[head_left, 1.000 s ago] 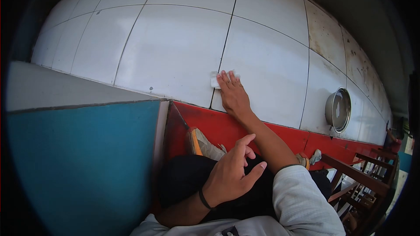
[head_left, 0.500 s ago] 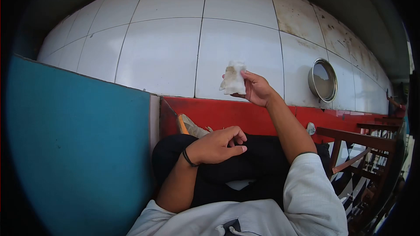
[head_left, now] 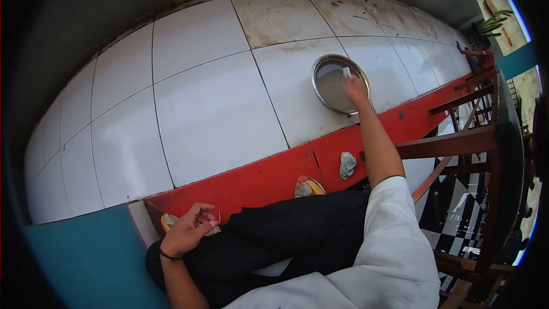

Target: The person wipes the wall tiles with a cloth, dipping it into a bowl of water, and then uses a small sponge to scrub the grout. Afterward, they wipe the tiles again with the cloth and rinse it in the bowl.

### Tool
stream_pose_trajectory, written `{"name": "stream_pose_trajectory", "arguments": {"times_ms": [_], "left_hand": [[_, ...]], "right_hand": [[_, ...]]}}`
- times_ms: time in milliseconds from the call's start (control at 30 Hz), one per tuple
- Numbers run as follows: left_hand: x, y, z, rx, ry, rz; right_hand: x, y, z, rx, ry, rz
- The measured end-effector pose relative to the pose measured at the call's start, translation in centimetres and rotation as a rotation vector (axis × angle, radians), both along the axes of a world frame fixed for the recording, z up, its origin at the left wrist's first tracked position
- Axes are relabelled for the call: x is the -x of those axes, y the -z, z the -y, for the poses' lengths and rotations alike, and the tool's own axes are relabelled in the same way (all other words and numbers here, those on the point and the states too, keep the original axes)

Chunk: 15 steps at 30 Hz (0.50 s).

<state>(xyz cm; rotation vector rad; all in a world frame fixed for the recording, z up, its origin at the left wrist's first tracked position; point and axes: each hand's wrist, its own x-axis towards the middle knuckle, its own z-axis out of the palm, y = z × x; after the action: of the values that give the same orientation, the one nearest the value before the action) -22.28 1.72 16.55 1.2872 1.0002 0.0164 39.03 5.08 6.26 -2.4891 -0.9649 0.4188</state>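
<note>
A round metal basin [head_left: 318, 92] of murky water rests on the white floor tiles [head_left: 209, 114]. Over its right part reaches my right hand [head_left: 355, 89], closed on a white cloth [head_left: 346, 72], only a small part of which shows above the water. My left hand [head_left: 191, 232], with a dark band at the wrist, is over my leg near a shoe [head_left: 168, 221]. Its fingers are curled but apart and hold nothing.
A crumpled grey-blue cloth [head_left: 347, 165] lies on the red ledge [head_left: 269, 178]. Dark wooden furniture [head_left: 452, 142] stands at the right. A teal surface [head_left: 86, 257] is at lower left. Another person [head_left: 483, 57] sits at the far right. Brown stains mark the back tiles [head_left: 280, 17].
The view has turned right. My right hand has carried the white cloth from above the tiles to the basin. My left hand now appears farther left, its fingers more spread.
</note>
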Motion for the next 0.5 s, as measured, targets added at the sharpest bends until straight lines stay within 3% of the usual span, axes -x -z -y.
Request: {"name": "stream_pose_trajectory", "arguments": {"times_ms": [67, 200, 400, 500], "left_hand": [[-0.5, 0.1, -0.5, 0.023, -0.022, -0.032], [-0.6, 0.9, -1.1, 0.041, -0.038, -0.095], [-0.7, 0.8, -1.4, 0.066, -0.072, -0.133], [-0.7, 0.8, -1.3, 0.083, -0.084, -0.115]], "right_hand": [[-0.6, 2.7, 0.5, 0.145, -0.137, 0.227], [-0.6, 3.1, -0.1, 0.144, -0.007, 0.189], [-2.2, 3.6, -0.7, 0.346, -0.265, 0.241], [-0.8, 1.8, -0.9, 0.203, -0.088, 0.239]]}}
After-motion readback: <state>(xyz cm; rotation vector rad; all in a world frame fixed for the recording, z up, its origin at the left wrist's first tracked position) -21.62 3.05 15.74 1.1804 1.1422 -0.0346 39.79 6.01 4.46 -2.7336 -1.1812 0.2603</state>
